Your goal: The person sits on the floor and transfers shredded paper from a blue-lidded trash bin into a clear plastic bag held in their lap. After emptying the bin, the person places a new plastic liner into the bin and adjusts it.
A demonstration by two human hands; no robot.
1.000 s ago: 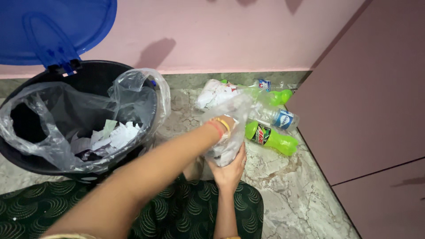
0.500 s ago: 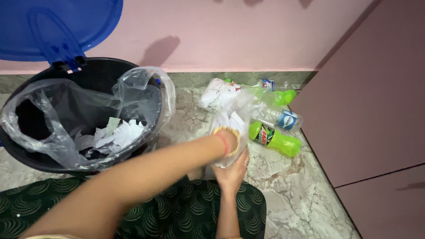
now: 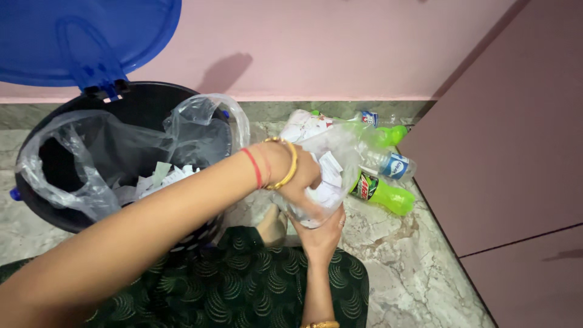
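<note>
The bin (image 3: 79, 182) stands at the left against the wall (image 3: 340, 48), its lid (image 3: 85, 36) tipped up behind it and paper scraps (image 3: 158, 179) inside its liner (image 3: 73, 176). Right of it, on the floor (image 3: 413, 273), lie bottles (image 3: 382, 194) — between bin and cabinet (image 3: 516, 152). The bag (image 3: 325, 176) sits before them, left hand (image 3: 297, 176) on top, right hand (image 3: 319, 234) beneath.

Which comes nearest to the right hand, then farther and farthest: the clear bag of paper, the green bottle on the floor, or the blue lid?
Measured from the right hand:
1. Clear bag of paper: resting in that hand, directly above it.
2. Green bottle: on the floor to the right, near the cabinet.
3. Blue lid: raised over the black bin, far upper left.
</note>
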